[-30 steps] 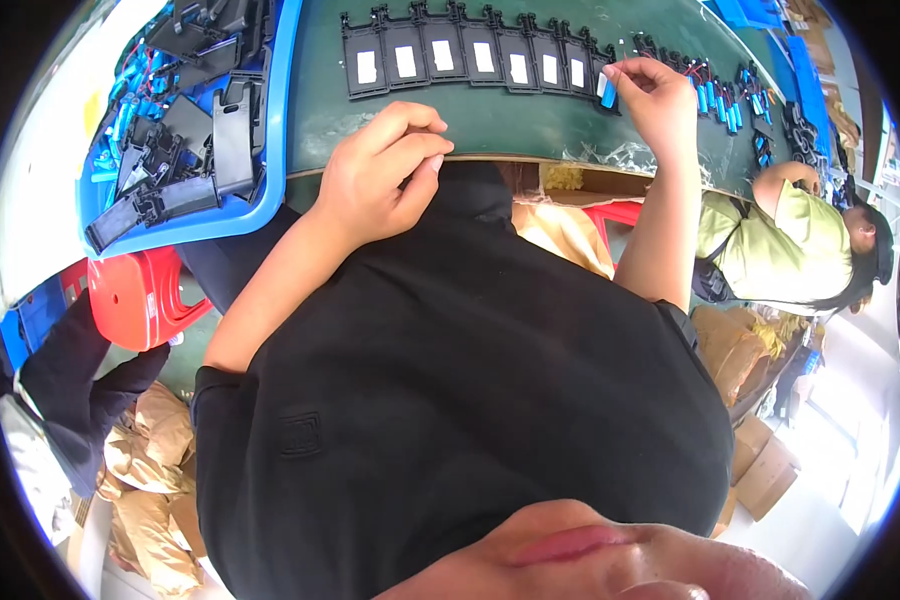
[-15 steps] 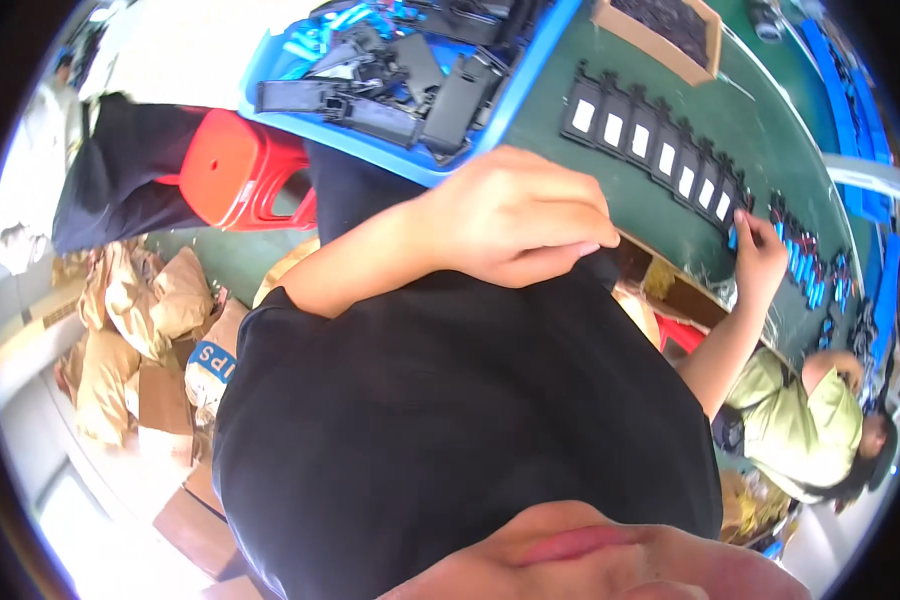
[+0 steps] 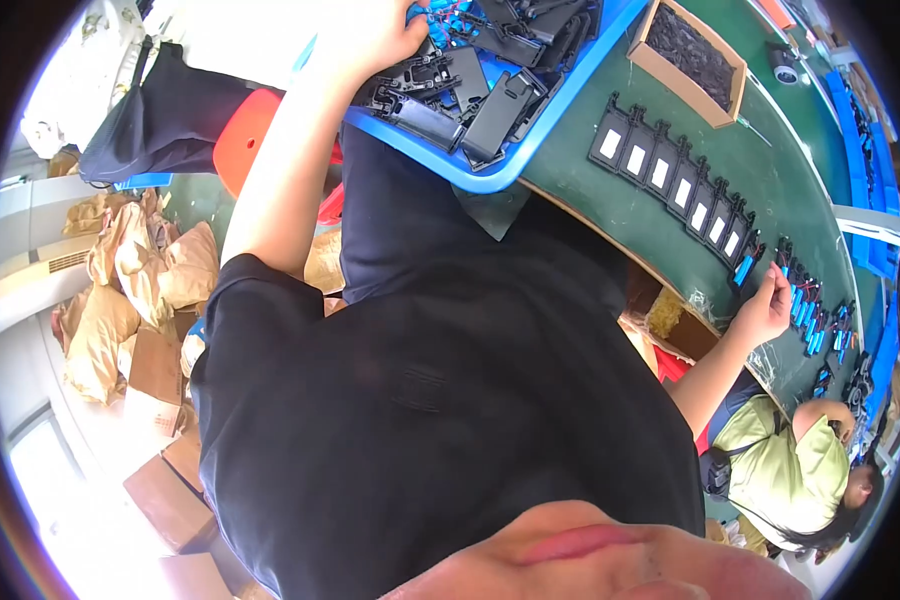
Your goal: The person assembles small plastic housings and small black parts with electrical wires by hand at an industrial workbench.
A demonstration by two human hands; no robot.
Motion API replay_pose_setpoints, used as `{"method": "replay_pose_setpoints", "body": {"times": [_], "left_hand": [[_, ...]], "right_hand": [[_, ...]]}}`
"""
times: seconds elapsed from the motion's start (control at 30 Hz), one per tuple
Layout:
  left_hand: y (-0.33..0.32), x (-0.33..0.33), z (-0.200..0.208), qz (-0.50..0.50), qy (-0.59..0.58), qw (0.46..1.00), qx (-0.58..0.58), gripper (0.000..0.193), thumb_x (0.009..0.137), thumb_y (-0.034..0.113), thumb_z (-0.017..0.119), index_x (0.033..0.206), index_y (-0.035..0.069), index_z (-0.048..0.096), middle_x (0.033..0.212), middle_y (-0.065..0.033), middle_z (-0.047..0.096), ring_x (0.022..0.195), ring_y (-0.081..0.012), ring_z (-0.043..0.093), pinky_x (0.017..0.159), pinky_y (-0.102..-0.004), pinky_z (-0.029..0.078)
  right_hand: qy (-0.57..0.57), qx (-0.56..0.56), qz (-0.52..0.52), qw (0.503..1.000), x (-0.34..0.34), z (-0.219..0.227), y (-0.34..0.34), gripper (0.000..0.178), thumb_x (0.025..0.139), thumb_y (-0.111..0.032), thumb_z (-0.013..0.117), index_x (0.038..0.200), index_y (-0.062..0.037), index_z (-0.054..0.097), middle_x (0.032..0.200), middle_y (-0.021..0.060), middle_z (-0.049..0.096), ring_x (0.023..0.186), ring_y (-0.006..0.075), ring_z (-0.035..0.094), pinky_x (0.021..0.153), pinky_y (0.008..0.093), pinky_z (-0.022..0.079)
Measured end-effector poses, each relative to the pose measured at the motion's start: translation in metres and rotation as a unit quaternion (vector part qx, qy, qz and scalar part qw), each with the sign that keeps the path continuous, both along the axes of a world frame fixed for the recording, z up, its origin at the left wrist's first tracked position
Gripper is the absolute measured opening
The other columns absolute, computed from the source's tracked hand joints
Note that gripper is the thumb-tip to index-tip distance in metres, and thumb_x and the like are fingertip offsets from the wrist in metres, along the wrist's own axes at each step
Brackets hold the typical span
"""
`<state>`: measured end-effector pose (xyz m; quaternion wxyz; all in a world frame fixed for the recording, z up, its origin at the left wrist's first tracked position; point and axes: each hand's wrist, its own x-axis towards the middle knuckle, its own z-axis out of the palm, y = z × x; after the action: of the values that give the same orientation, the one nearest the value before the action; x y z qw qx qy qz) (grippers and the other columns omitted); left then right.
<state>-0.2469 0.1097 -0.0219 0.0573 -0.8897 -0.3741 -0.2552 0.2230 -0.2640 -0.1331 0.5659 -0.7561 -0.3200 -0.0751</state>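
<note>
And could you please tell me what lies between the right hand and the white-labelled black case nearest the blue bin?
In the head view, the other white-labelled cases and a blue piece lie between them.

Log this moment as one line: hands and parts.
left hand: over blue bin, grip unclear | right hand: near blue cylinders, grip unclear | black plates: in row on green table

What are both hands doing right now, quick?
Left hand: over the tub; its grip can't be told.
Right hand: near blue cells; its grip can't be told.
</note>
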Motion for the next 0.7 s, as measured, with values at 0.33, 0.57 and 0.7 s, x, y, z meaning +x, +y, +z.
{"method": "replay_pose_setpoints", "body": {"times": [0.33, 0.57, 0.7], "left_hand": [[0.001, 0.006, 0.005, 0.044, 0.143, 0.989, 0.004, 0.014, 0.077, 0.009, 0.068, 0.089, 0.010, 0.074, 0.095, -0.0118, 0.069, 0.103, -0.0336, 0.066, 0.090, -0.0489, 0.051], [-0.030, 0.005, 0.029, -0.024, -0.084, 0.996, 0.020, 0.013, 0.075, 0.003, 0.067, 0.088, 0.003, 0.069, 0.092, -0.0159, 0.069, 0.090, -0.0390, 0.066, 0.084, -0.0473, 0.051], [-0.045, 0.010, 0.032, -0.042, -0.203, 0.975, -0.074, 0.022, 0.088, -0.006, 0.062, 0.107, 0.000, 0.072, 0.091, -0.0124, 0.063, 0.080, -0.0250, 0.064, 0.071, -0.0330, 0.051]], "right_hand": [[-0.013, -0.002, 0.024, 1.000, 0.002, -0.003, 0.002, 0.012, 0.098, -0.004, 0.071, 0.107, 0.0009, 0.077, 0.102, 0.0045, 0.076, 0.090, 0.0088, 0.065, 0.086, 0.0241, 0.051], [-0.031, 0.038, 0.015, 0.999, -0.007, 0.002, 0.008, 0.010, 0.098, -0.004, 0.070, 0.105, 0.0003, 0.077, 0.099, 0.0031, 0.075, 0.087, 0.0077, 0.063, 0.082, 0.0228, 0.050], [-0.072, 0.057, 0.007, 0.996, -0.022, 0.009, 0.011, 0.010, 0.098, -0.004, 0.069, 0.104, -0.0002, 0.077, 0.091, 0.0004, 0.072, 0.080, 0.0062, 0.059, 0.075, 0.0216, 0.048]]}}
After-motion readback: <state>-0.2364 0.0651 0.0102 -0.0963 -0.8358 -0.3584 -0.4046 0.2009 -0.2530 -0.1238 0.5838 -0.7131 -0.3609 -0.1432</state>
